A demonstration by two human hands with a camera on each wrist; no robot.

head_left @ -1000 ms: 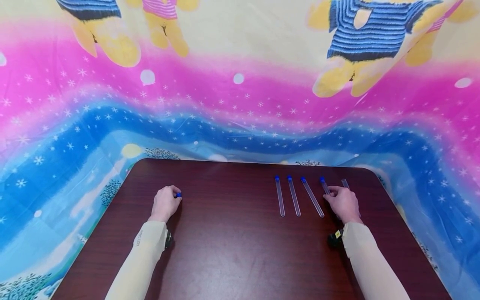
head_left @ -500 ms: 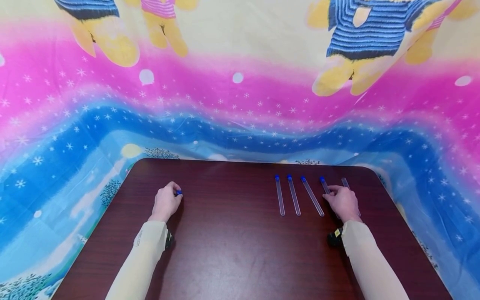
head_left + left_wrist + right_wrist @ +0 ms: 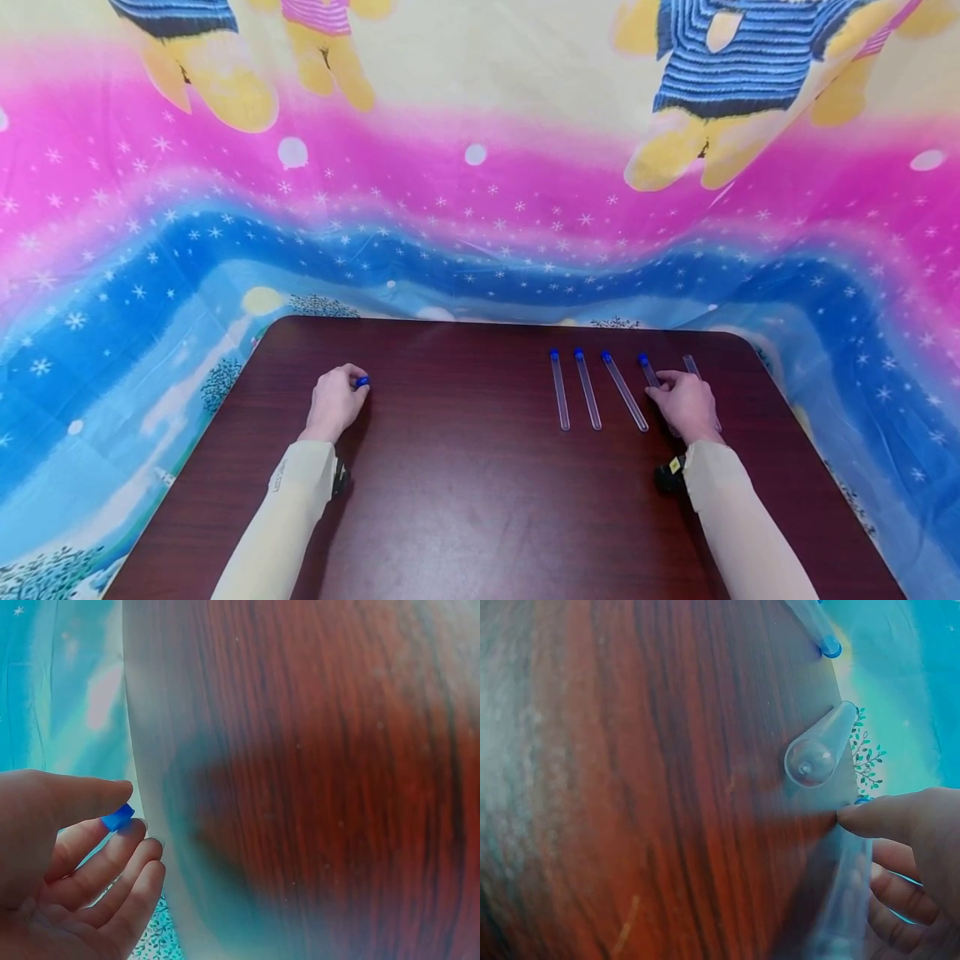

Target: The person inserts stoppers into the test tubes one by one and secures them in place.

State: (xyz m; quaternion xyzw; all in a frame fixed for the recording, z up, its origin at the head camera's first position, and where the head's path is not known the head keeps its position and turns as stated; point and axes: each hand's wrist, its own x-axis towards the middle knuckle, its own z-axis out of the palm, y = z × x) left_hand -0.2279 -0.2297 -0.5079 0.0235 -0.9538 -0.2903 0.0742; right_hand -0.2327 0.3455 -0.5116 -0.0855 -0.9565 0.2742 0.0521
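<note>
My left hand (image 3: 335, 402) pinches a small blue cap (image 3: 118, 818) between thumb and fingertips, over the left part of the table. On the right, my right hand (image 3: 684, 403) holds a clear test tube (image 3: 845, 892) with a blue cap (image 3: 642, 359), thumb on one side and fingers on the other. The hand hides much of this tube. Just right of it lies an uncapped test tube (image 3: 691, 364), its middle covered by the hand. Left of the right hand lie a slanted capped test tube (image 3: 625, 392) and two more capped ones, including the leftmost test tube (image 3: 559, 392).
The dark wooden table (image 3: 465, 467) has rounded far corners. A printed curtain (image 3: 480, 217) with snowflakes hangs close behind its far edge and along both sides.
The blue cap in my left hand has shifted slightly up and right, and the fingers around it have moved a little. My right hand stays almost in place on its test tube.
</note>
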